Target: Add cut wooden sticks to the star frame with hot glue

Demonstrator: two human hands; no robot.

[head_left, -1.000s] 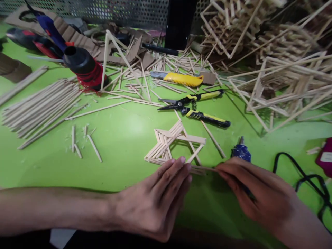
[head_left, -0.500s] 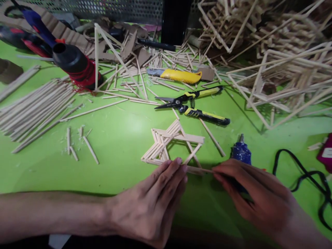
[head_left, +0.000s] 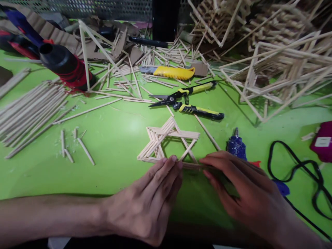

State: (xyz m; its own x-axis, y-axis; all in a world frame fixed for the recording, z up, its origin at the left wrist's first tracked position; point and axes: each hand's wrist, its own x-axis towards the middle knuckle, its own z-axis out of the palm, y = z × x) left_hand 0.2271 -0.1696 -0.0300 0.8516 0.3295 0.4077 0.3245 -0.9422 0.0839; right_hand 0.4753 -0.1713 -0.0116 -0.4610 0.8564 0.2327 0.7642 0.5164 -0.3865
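A six-pointed star of thin wooden sticks lies on the green table, several sticks thick along its left side. My left hand is closed at its near edge, fingers together and pressing on the sticks there; the thumb is hidden. At the near right point of the star is my right hand, its index fingertip by the end of the near-edge stick and its thumb apart from the finger. Behind the right hand lies a blue glue gun, partly covered by it.
Yellow-handled snips and a yellow utility knife lie beyond the star. Long sticks and a black-and-red heat gun are at left. Stick frames pile up at right, above a black cord.
My right hand has slid left to the star's corner, and its pinch on the stick end has loosened. My left hand keeps its hold. The whole view has shifted slightly.
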